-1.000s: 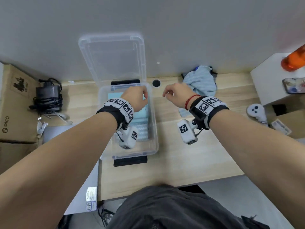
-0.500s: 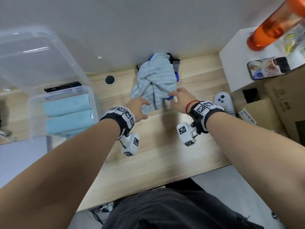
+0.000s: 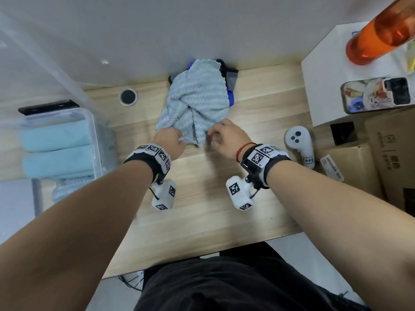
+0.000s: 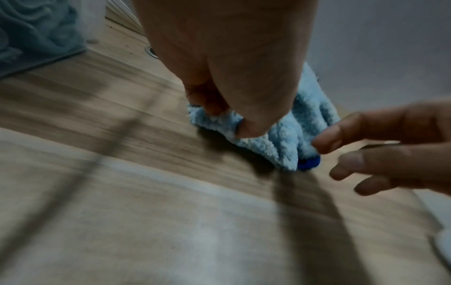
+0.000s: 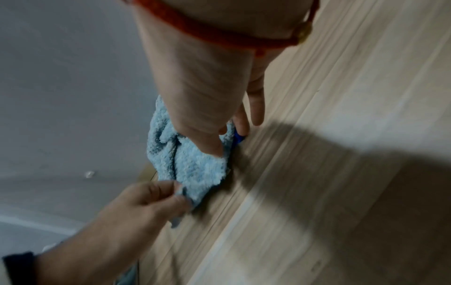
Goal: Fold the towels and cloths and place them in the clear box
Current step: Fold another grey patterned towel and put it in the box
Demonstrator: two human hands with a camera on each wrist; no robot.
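A crumpled light blue towel (image 3: 197, 102) lies at the back of the wooden table against the wall, on top of a dark blue cloth (image 3: 230, 97) and a grey one. My left hand (image 3: 177, 140) pinches the towel's near left corner (image 4: 214, 119) between thumb and fingers. My right hand (image 3: 215, 133) is at the near right edge; its relaxed fingertips (image 4: 324, 142) touch the towel (image 5: 192, 165) without closing on it. The clear box (image 3: 89, 122) stands at the left with folded teal towels (image 3: 56, 135) inside.
The box's lid (image 3: 33, 52) leans up against the wall at far left. A white controller (image 3: 298, 142) lies right of my right hand. A white box (image 3: 325, 63) carries an orange bottle (image 3: 377, 34) and a phone (image 3: 377, 95); cardboard boxes (image 3: 381, 153) sit beside it.
Both hands left the clear box and moved right to the crumpled towel. The left hand took hold of its near corner; the right hand came to its edge.
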